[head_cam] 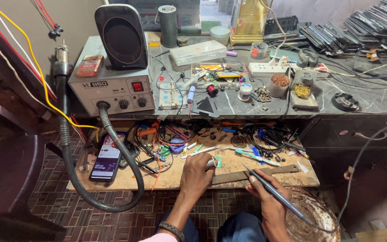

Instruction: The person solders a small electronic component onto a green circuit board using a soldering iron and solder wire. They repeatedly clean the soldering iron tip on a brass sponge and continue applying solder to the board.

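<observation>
- The left hand rests on the low wooden tabletop, fingers curled around a small white cylindrical tube beside a small green circuit board.
- The right hand grips a slim black pen-shaped soldering iron like a pencil, its tip pointing up-left, just above a long flat wooden strip.
- A black smartphone with a lit screen lies at the tabletop's left end.
- A grey hot-air rework station box sits on the upper dark marble tabletop, its black corrugated hose looping below.
</observation>
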